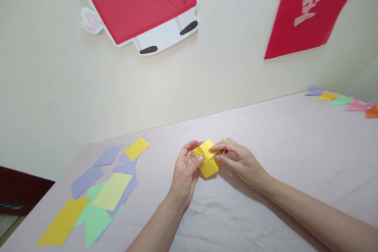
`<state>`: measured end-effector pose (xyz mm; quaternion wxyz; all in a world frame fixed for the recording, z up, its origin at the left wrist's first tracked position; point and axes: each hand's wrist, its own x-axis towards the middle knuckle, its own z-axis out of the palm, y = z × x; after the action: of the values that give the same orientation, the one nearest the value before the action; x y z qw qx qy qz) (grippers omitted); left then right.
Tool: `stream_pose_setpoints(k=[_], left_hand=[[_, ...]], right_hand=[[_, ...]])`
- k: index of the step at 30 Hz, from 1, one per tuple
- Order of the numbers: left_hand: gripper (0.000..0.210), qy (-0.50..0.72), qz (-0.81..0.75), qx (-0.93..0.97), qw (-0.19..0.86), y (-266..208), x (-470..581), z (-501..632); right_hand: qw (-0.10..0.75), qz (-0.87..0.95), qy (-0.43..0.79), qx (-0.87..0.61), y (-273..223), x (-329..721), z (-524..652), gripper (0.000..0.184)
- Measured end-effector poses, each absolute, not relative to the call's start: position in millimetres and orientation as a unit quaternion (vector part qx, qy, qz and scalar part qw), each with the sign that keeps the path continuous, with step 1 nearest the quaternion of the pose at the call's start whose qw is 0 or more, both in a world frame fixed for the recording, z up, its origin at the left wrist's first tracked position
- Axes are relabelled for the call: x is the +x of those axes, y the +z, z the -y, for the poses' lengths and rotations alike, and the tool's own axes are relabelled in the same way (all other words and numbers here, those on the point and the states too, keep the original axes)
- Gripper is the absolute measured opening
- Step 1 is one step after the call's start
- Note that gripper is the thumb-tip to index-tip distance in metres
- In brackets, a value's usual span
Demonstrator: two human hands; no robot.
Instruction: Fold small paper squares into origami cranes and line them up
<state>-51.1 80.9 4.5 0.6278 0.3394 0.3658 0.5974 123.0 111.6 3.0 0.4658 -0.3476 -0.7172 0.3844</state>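
Observation:
Between my two hands is a piece of yellow folded paper [209,168], with crease lines meeting near its middle. My left hand [185,169] grips its left side, the thumb on top and the fingers behind. At the right edge, my right hand [236,158] pinches the paper between thumb and fingertips. The paper is held just over the pale cloth [224,220]; whether it touches the cloth I cannot tell.
On the left lie loose sheets: purple paper [87,181], green paper [97,220], pale yellow paper [113,191] and deep yellow paper [63,222]. Several folded paper figures, one of them pink [358,105], line the far right. A wall [147,94] with red decorations [138,4] rises behind.

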Motion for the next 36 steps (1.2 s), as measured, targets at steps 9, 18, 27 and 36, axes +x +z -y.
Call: stream_pose_setpoints(k=[9, 18, 27, 36], left_hand=[[0.060, 0.566, -0.382, 0.347, 0.643, 8.7, -47.9, -77.1], [0.077, 0.564, -0.388, 0.385, 0.619, -1.7, -49.1, -79.7], [0.070, 0.579, -0.389, 0.410, 0.588, -1.4, -45.1, -77.4], [0.061, 0.606, -0.409, 0.384, 0.564, -0.2, -41.9, -77.6]], right_hand=[[0.472, 0.698, 0.389, -0.372, 2.7, 125.1, -112.7, 0.015], [0.461, 0.710, 0.387, -0.365, 2.7, 124.6, -111.7, 0.017], [0.476, 0.747, 0.298, -0.356, 5.3, 123.3, -112.0, 0.013], [0.465, 0.734, 0.369, -0.332, 5.2, 118.0, -108.7, 0.011]])
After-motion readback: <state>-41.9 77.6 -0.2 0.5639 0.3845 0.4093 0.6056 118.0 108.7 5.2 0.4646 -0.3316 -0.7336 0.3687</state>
